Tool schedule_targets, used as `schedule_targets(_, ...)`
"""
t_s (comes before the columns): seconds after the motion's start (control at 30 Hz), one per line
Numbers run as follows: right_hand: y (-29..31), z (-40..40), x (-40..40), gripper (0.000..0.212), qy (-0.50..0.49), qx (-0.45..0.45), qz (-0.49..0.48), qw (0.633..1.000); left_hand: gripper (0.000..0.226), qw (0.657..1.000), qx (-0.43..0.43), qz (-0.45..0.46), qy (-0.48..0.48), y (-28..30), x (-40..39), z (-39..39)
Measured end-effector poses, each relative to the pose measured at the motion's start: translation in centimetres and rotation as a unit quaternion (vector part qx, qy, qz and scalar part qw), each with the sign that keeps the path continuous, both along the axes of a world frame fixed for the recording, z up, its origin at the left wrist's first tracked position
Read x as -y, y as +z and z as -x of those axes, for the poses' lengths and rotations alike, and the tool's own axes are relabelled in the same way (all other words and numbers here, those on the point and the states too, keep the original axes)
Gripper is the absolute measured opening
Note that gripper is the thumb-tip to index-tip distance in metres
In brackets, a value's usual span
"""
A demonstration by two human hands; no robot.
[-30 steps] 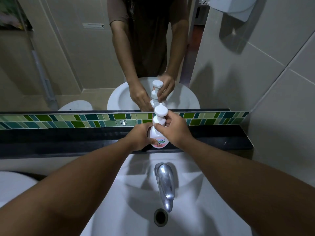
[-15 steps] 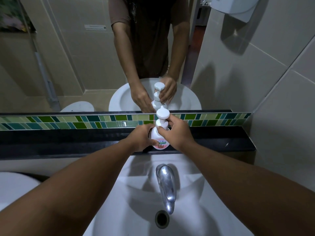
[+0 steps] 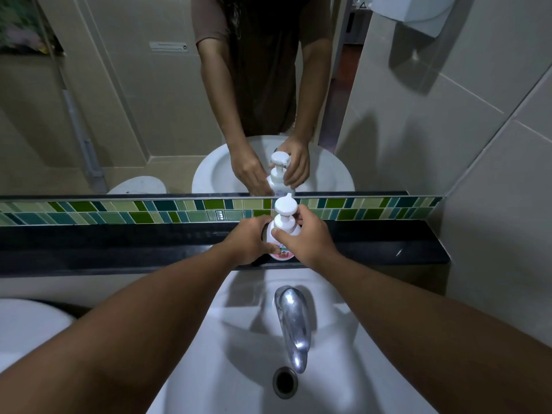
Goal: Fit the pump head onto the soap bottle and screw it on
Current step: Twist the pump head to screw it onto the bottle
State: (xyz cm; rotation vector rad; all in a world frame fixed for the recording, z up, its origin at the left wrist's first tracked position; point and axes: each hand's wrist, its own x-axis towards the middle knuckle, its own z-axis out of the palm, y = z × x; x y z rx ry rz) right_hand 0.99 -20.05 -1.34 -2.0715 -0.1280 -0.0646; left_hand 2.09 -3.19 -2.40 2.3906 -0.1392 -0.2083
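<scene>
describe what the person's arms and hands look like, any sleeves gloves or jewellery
Both forearms are bare from the frame edge to the wrist. The left hand and right hand have no gloves, and no rings, watch or bracelets show. In the mirror, the reflection shows a dark brown short-sleeved top whose sleeves end above the elbows. No markings are visible on either arm.

Pump (image 3: 286, 205) white. Bottle (image 3: 283, 253) white, pink label with small multicolour print at base. Ledge (image 3: 119, 243) glossy black. Tile strip (image 3: 149, 212) slanted mosaic: dark green, teal, lime, pale green. Sink (image 3: 239, 369) white. Tap (image 3: 294, 321) chrome. Wall (image 3: 493, 174) beige-grey tiles, pale grout. Shirt (image 3: 263, 64) in mirror brown.
</scene>
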Motion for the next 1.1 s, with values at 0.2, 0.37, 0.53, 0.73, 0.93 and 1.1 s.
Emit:
schedule_targets(0.2, -0.3, 0.6, 0.0, 0.054, 0.016, -0.012, 0.011, 1.0, 0.067, 1.0, 0.013, 0.001, -0.008, -0.2, -0.2, -0.3)
schedule_targets(0.37, -0.5, 0.4, 0.3, 0.036, 0.009, -0.022, -0.01, 1.0, 0.062, 0.996, -0.004, 0.084, 0.002, -1.1, -0.9, -0.3)
schedule_targets(0.53, -0.7, -0.1, 0.2, 0.04, -0.027, -0.053, -0.04, 0.997, 0.061, 0.987, -0.019, 0.161, 0.003, -2.4, -1.4, -0.3)
schedule_targets(0.73, -1.5, 0.0, -0.5, 0.078, -0.046, -0.04, -0.051, 0.997, 0.058, 0.981, -0.013, 0.195, 0.0, -3.1, -1.7, -0.5)
schedule_targets(0.93, -2.1, 0.4, -0.1, 0.078, -0.01, -0.019, 0.009, 1.0, 0.062, 0.976, -0.029, 0.216, 0.003, -3.3, -1.7, -0.6)
schedule_targets(1.1, -1.6, 0.5, -0.3, 0.063, -0.019, -0.026, -0.006, 0.999, 0.058, 0.974, -0.032, 0.224, 0.001, -3.5, -1.8, -0.7)
